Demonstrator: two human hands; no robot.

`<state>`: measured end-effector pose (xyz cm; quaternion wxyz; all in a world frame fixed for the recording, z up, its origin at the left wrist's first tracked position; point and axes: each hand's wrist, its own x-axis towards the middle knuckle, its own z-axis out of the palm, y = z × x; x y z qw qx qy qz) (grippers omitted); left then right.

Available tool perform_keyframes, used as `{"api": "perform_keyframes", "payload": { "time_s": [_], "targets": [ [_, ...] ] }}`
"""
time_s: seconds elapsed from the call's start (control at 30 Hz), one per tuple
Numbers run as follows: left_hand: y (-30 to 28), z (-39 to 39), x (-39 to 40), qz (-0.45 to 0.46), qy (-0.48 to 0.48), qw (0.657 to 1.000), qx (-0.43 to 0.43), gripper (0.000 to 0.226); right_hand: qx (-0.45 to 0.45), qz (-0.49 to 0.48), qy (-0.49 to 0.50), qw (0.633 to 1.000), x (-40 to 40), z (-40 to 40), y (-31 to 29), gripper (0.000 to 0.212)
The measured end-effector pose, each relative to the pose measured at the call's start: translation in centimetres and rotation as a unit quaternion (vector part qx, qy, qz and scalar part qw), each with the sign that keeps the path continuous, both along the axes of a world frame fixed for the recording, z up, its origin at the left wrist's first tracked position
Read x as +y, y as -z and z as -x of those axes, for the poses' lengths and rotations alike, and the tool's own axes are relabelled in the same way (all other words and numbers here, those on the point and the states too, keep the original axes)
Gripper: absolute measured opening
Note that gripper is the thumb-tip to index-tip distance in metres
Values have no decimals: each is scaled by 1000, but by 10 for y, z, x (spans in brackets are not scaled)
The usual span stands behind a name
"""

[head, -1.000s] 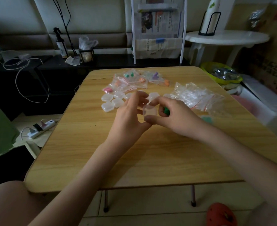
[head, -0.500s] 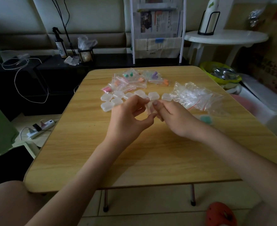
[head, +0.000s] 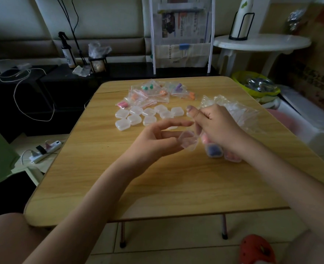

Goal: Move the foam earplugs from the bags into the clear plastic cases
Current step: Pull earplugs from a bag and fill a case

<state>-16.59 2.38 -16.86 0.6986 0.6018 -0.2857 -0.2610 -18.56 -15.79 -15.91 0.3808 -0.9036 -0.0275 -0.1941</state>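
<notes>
Above the middle of the wooden desk, the left hand and right hand meet around one clear plastic case. The left hand's fingers are loosely curled, its fingertips touching the case's near-left edge; whether they actually pinch it I cannot tell. The right hand is curled with its thumb raised, its lower fingers folded against the right side of the case; the grip itself is hidden behind the hand. Just beside and below the right hand lie two filled cases, one holding purple earplugs and one holding pink earplugs. Farther back on the desk sits a cluster of empty cases, touching one another. Behind them lie the small bags with earplugs in green, orange, purple and pink. To the right, partly behind the right hand, is a heap of empty clear bags.
</notes>
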Motion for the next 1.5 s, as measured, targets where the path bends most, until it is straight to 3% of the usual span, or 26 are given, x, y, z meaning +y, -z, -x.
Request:
{"api": "perform_keyframes", "payload": {
  "time_s": [0.17,0.27,0.37,0.77,1.27,1.5],
  "targets": [
    [6,-3,0,-21,-44,998,26,43,94,-134,9,986,4,-6,1,41],
    [9,-9,2,-43,-118,992,22,44,116,-243,19,963,-1,-11,-2,29],
    [11,-14,4,-51,-167,985,17,44,120,-277,-28,953,0,-5,-5,26],
    [13,-16,0,-62,-164,984,-17,48,34,-209,-75,975,11,0,-3,14],
    [15,-18,-1,-34,-141,989,-19,44,34,-219,-105,970,15,2,0,19],
    [15,-16,-1,-35,-124,991,-24,43,17,-99,-95,990,18,1,1,23]
  ]
}}
